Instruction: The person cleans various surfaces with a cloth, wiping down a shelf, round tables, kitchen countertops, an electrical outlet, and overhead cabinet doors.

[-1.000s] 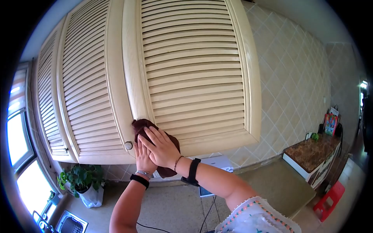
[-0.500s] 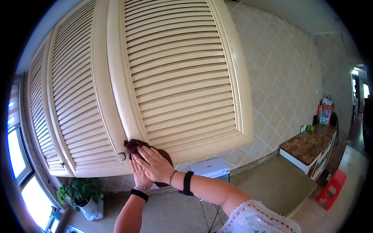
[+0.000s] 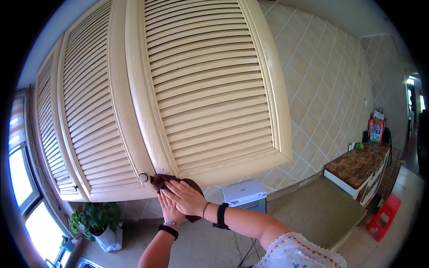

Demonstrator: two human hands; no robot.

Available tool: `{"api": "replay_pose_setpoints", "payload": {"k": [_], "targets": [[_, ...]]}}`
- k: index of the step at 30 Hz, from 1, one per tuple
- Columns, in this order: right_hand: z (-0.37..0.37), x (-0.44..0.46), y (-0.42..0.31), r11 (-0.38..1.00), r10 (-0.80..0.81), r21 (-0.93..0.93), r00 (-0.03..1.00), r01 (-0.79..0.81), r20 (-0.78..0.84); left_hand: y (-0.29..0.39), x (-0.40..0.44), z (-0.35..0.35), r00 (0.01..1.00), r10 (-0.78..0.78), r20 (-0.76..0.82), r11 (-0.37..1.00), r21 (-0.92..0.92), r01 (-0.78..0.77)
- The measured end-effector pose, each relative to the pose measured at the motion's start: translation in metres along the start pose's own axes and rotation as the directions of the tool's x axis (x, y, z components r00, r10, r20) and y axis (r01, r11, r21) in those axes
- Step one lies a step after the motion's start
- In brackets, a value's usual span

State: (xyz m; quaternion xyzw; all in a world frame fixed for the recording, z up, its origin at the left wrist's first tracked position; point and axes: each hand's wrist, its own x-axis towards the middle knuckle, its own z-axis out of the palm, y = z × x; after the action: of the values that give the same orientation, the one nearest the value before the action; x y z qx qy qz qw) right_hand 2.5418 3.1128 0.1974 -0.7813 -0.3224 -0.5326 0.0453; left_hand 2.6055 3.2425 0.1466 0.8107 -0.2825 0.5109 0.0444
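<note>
A dark brown cloth (image 3: 161, 179) is bunched against the lower left corner of a cream louvered cabinet door (image 3: 214, 85). My right hand (image 3: 190, 199) presses on it with fingers extended, and part of the cloth hangs out behind the palm. My left hand (image 3: 171, 210) lies partly under the right one, its fingers also against the cloth; some fingertips are hidden. Just left of the cloth is a round cabinet knob (image 3: 143, 177) on the neighbouring louvered door (image 3: 96, 107).
Below the cabinets runs a grey counter (image 3: 308, 210) with a white appliance (image 3: 243, 192) and a potted plant (image 3: 99, 219). A brown-topped side cabinet (image 3: 357, 165) and a red stool (image 3: 384, 217) are at the right. A window (image 3: 42, 228) is at the left.
Both hands and the cloth have slid down the door's left frame to its bottom corner, staying together. The view has shifted slightly.
</note>
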Motion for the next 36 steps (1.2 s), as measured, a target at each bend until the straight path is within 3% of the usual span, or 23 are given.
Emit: {"api": "replay_pose_setpoints", "payload": {"k": [4,9,13,16,29,36], "targets": [[-0.001,-0.006,0.006,1.0,-0.007,0.011,1.0,0.007,0.009,0.001,0.003,-0.001,1.0,-0.008,0.015,1.0,-0.026,0.009],[-0.021,0.016,0.017,1.0,-0.005,-0.005,0.984,0.004,-0.18,0.017,0.035,-0.015,1.0,-0.006,-0.019,1.0,-0.002,0.006],[-0.047,0.047,0.022,0.999,0.046,-0.005,0.971,-0.048,-0.235,0.023,0.07,-0.035,0.991,0.037,-0.128,0.999,-0.006,-0.038],[-0.046,0.061,0.027,0.997,0.071,0.006,0.955,-0.073,-0.289,0.022,0.085,-0.044,0.995,0.033,-0.096,0.999,0.046,-0.028],[-0.005,0.01,0.008,0.997,0.012,-0.075,0.986,-0.025,-0.164,0.014,0.02,0.018,0.994,-0.005,-0.108,1.0,-0.03,0.002],[0.011,-0.007,0.006,0.996,-0.017,-0.091,0.989,0.004,-0.144,0.017,0.01,0.012,0.997,-0.029,-0.067,0.999,-0.046,0.026]]}}
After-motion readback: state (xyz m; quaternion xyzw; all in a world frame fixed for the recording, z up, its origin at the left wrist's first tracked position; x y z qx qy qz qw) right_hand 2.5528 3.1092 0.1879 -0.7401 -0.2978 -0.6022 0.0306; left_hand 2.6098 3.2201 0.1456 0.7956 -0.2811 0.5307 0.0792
